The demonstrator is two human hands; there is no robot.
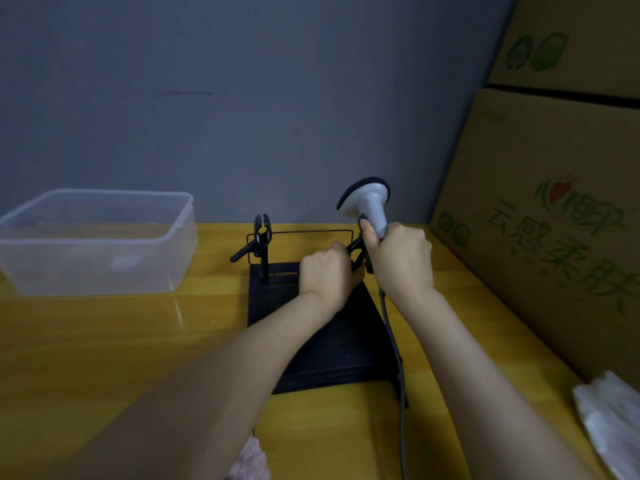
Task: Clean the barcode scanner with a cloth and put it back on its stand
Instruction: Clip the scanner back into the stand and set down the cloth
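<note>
My right hand (401,258) grips the handle of the grey barcode scanner (367,202), whose head points up and away above the stand's right side. A dark cable (394,348) runs down from the handle toward me. My left hand (327,271) is closed on the right black clamp (356,249) of the black stand (322,355), just left of the scanner handle. The stand's left clamp (259,237) holds nothing. A pink fluffy cloth (251,459) peeks out under my left forearm at the bottom edge.
A clear plastic tub (93,237) sits at the left on the yellow table (104,358). Cardboard boxes (540,202) stack along the right side. A white crumpled cloth or bag (613,420) lies at the lower right. A grey wall stands behind.
</note>
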